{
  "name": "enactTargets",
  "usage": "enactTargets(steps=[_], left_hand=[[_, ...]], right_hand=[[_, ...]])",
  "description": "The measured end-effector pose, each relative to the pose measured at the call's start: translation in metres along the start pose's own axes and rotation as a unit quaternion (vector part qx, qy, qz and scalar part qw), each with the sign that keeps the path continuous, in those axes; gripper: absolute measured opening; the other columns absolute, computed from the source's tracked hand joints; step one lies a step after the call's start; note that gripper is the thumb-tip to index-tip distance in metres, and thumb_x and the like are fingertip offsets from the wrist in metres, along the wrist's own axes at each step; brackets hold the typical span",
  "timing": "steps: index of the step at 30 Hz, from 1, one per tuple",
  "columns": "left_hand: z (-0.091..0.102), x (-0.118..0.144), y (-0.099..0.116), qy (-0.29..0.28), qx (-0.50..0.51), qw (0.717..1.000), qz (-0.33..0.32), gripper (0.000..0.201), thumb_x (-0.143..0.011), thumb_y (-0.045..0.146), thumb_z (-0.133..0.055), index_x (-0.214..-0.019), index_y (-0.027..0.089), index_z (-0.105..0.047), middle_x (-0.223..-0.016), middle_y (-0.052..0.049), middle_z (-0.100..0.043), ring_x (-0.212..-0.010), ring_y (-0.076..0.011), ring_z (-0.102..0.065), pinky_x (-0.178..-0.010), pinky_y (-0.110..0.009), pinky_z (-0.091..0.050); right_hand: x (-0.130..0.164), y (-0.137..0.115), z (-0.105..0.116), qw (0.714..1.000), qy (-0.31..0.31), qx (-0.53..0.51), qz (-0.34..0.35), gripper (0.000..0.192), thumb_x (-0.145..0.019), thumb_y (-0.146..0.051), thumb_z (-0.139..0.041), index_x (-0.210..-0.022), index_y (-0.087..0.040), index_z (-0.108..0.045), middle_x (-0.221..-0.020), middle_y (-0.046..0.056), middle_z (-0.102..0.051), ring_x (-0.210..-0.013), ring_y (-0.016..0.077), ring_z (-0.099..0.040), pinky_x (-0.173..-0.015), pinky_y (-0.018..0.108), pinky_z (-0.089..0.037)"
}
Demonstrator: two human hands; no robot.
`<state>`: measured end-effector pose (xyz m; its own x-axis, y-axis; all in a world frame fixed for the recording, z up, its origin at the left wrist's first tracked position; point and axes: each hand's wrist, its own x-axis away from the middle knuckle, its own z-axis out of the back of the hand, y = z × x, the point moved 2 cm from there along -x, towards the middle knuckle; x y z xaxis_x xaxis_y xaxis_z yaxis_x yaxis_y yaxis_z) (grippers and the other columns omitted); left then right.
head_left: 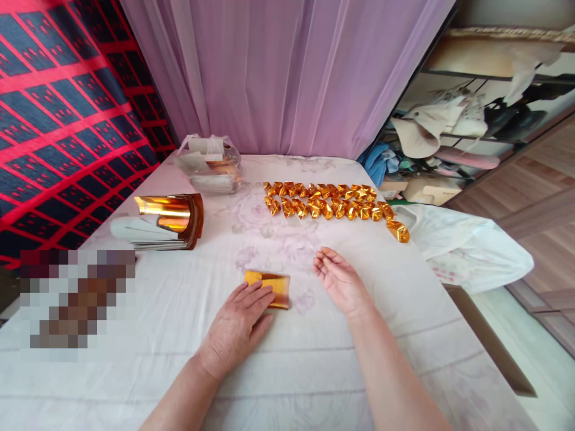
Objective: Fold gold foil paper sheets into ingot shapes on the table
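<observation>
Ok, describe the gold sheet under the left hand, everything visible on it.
The gold sheet is a small, shiny rectangle of what looks like metallic foil paper, orange-gold with a brighter yellow band along its far left edge. It lies flat on the white floral cloth, near the front middle. The left hand rests palm down with its fingers covering the sheet's near left part. The right hand lies apart from it, palm up.

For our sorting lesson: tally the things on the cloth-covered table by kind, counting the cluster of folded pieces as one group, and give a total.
Flat gold foil sheet under the left hand: 1
Curled stack of gold foil sheets: 1
Group of folded gold foil pieces: 1
Clear plastic bag: 1
White plastic bag: 1
Total: 5
</observation>
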<state>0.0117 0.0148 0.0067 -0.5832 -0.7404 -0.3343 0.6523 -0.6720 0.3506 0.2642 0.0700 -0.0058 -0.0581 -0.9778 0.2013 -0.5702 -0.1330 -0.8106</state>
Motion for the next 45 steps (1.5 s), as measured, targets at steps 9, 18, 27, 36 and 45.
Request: enactTargets(steps=[9,18,27,36,45], left_hand=[[0.0010,-0.0014,0.0010,0.000,-0.014,1.000,-0.007,0.034,-0.092,0.025,-0.055,-0.125,0.020,-0.062,-0.127,-0.009,-0.068,-0.120,-0.0282,-0.062,-0.105,-0.052,-0.049],[0.0002,-0.0005,0.0003,0.003,-0.001,1.000,-0.001,0.035,-0.093,0.025,-0.055,-0.126,0.021,-0.062,-0.127,-0.009,-0.068,-0.123,-0.0274,-0.061,-0.107,-0.051,-0.047],[-0.0011,0.0006,-0.0003,0.002,0.006,1.000,0.005,0.036,-0.093,0.025,-0.055,-0.128,0.021,-0.062,-0.128,-0.009,-0.068,-0.124,-0.0278,-0.060,-0.108,-0.052,-0.046],[-0.0010,0.0004,0.0006,0.002,-0.001,1.000,-0.001,0.039,-0.093,0.026,-0.054,-0.131,0.020,-0.060,-0.129,-0.010,-0.067,-0.124,-0.0287,-0.059,-0.106,-0.054,-0.047],[-0.0015,0.0010,0.0000,-0.003,0.000,1.000,0.002,0.040,-0.093,0.027,-0.055,-0.132,0.021,-0.059,-0.131,-0.010,-0.066,-0.127,-0.0282,-0.057,-0.109,-0.053,-0.045]], right_hand=[[-0.0002,-0.0001,-0.0017,1.000,0.004,-0.003,0.004,0.030,-0.063,-0.031,-0.087,-0.089,-0.027,-0.074,-0.087,-0.001,-0.072,-0.079,0.0131,-0.066,-0.078,0.029,-0.056],[-0.0003,-0.0003,-0.0002,0.999,-0.015,0.026,0.012,0.026,-0.068,-0.032,-0.085,-0.091,-0.028,-0.074,-0.086,-0.001,-0.072,-0.080,0.0134,-0.066,-0.081,0.031,-0.056],[-0.0007,0.0003,0.0011,0.999,-0.016,0.033,0.010,0.025,-0.069,-0.032,-0.083,-0.092,-0.029,-0.074,-0.087,-0.001,-0.071,-0.080,0.0131,-0.065,-0.081,0.031,-0.055],[-0.0002,0.0019,0.0013,1.000,-0.002,0.013,0.007,0.026,-0.068,-0.035,-0.083,-0.091,-0.028,-0.074,-0.088,-0.001,-0.072,-0.080,0.0136,-0.066,-0.080,0.031,-0.056],[-0.0006,0.0021,0.0024,0.999,-0.006,0.031,0.015,0.026,-0.069,-0.036,-0.082,-0.092,-0.028,-0.074,-0.089,0.001,-0.072,-0.081,0.0154,-0.066,-0.081,0.034,-0.056]])
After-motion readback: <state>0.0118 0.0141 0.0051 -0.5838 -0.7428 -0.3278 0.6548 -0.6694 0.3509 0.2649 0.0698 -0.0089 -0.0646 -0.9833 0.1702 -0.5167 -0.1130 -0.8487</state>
